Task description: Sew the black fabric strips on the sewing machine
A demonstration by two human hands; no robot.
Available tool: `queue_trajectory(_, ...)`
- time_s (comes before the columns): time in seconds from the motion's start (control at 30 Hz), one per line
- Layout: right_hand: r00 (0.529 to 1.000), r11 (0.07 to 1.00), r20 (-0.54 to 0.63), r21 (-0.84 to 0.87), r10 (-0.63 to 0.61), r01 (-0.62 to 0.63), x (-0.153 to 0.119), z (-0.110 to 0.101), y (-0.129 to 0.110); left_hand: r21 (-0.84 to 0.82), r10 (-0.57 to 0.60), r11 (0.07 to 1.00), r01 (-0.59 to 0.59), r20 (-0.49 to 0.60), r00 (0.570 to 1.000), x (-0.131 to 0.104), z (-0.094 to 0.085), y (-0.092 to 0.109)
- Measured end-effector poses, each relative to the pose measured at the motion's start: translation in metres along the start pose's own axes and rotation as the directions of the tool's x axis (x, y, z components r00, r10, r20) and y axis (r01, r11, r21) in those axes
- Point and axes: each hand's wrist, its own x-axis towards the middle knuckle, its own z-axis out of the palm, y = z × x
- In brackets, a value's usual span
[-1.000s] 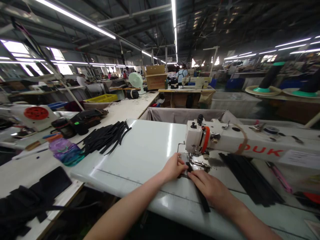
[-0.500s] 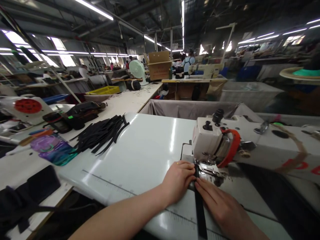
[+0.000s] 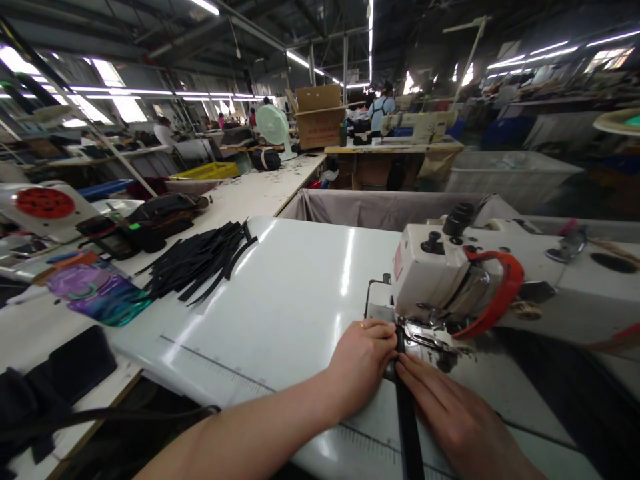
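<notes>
A long black fabric strip point(image 3: 409, 427) runs from the table's near edge up to the presser foot of a white sewing machine point(image 3: 430, 280). My left hand point(image 3: 364, 363), wearing a ring, has its fingers curled closed on the strip's left side, just in front of the foot. Against the strip's right edge, slightly nearer to me, my right hand point(image 3: 453, 410) keeps its fingers pressed together, gripping the edge; its thumb is hidden. The needle area is partly covered by the machine head and my fingers.
Several loose black strips point(image 3: 200, 260) lie piled at the left of the white table point(image 3: 295, 280). Beyond them is a purple-teal pouch point(image 3: 95, 293). A red curved guard point(image 3: 500, 293) sticks out from the machine. Dark fabric point(image 3: 565, 387) lies at right. Behind stands a cloth-lined bin point(image 3: 360, 207).
The view has shifted a little, so the machine appears farther right and closer. Both hands stay at the strip by the presser foot, with barely any shift.
</notes>
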Motion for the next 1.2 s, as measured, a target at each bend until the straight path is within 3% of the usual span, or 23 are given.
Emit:
queue_trajectory(0.4, 0.998, 0.997, 0.023, 0.046, 0.065, -0.066, -0.0034, 0.0041, -0.0036, 0.146, -0.021, 0.989, 0.015, 0.040, 0.999, -0.0027, 0.0058, 0.0057)
queue_trajectory(0.97, 0.999, 0.999, 0.000, 0.023, 0.047, -0.047, 0.0004, 0.0015, -0.0025, 0.144, 0.019, 0.989, -0.022, 0.020, 1.000, -0.0015, 0.0058, 0.0024)
queue_trajectory(1.2, 0.999, 0.998, 0.007, 0.034, 0.045, -0.045, 0.0004, 0.0021, -0.0025, 0.175, -0.016, 0.985, 0.002, 0.080, 0.997, 0.0000, 0.0038, 0.0050)
